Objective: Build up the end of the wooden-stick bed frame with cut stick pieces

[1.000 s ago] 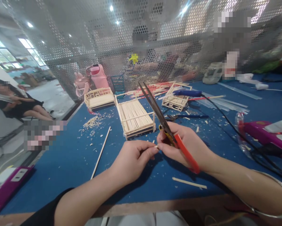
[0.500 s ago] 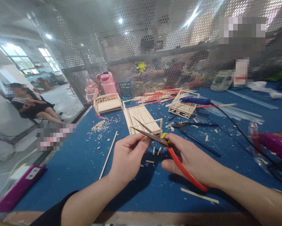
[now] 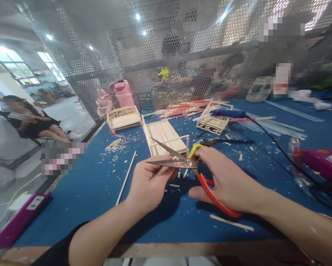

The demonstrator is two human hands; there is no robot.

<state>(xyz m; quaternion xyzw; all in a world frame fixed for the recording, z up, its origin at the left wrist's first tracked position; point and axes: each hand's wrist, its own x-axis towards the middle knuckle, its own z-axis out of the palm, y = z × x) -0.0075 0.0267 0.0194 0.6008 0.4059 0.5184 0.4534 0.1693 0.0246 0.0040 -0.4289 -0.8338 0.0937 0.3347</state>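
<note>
My right hand [image 3: 224, 177] is wrapped round the handles of a pair of scissors [image 3: 192, 161], one handle red and one yellow. The blades stand wide apart and point left, over my left hand [image 3: 151, 181]. Closed in a pinch, my left hand holds a small pale wooden stick; only its end [image 3: 175, 158] shows between the blades, the rest being hidden by the fingers. Just beyond lies a miniature wooden bed frame [image 3: 166, 135] made of thin sticks. Short cut stick pieces [image 3: 174, 186] are on the blue table below the hands.
A small wooden bench [image 3: 124, 118] and another stick model [image 3: 213, 122] stand farther back. Pliers [image 3: 227, 142], a blue-handled tool with a cord [image 3: 228, 112], loose sticks [image 3: 182, 109] and a purple power strip [image 3: 20, 221] lie around. A person [image 3: 33, 118] sits at left; a perforated screen [image 3: 99, 66] rises behind.
The scissor blades have spread wider, and the yellow handle has swung up away from the red one. The whole view has shifted slightly. My left hand keeps its pinch.
</note>
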